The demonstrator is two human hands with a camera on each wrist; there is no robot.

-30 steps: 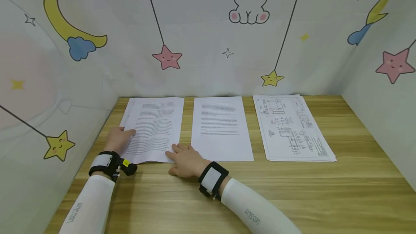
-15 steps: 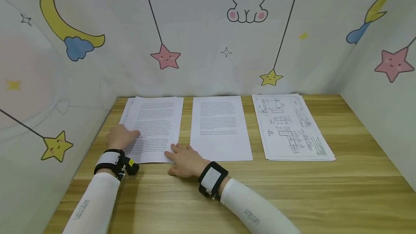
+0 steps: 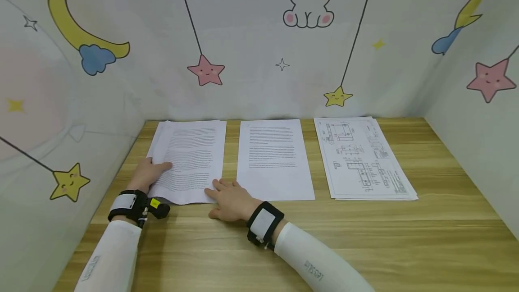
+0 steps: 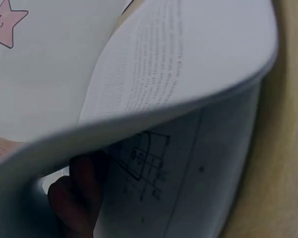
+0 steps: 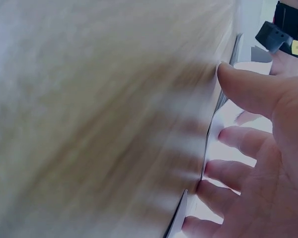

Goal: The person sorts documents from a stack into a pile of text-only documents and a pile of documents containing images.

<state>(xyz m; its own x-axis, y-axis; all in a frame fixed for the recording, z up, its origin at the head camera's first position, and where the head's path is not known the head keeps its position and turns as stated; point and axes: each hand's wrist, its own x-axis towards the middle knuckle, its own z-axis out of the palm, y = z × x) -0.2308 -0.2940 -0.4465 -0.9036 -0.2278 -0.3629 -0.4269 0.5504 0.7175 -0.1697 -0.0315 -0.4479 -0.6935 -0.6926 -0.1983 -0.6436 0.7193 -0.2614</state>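
Observation:
At the left of the table lies a stack of printed paper sheets (image 3: 194, 148). My left hand (image 3: 147, 172) pinches its left edge, thumb on top and curled fingers (image 4: 84, 183) beneath. The lifted paper bows up in the left wrist view, and a sheet with a line drawing (image 4: 144, 158) shows under it. My right hand (image 3: 233, 201) rests with spread fingers at the stack's lower right corner. In the right wrist view, the thumb (image 5: 248, 89) and fingers extend along the paper edges. A page of text (image 3: 275, 161) lies just right of that hand.
A pile of technical drawings (image 3: 365, 161) sits at the right on the wooden table (image 3: 324, 242). Behind the papers rises a white cloth wall (image 3: 251, 35) with cartoon prints, and it continues along both sides.
My left hand shifted right, then back left and nearer. The left stack's top sheets slid slightly left; they flattened, then bowed again near the front left. My right hand has stayed in place.

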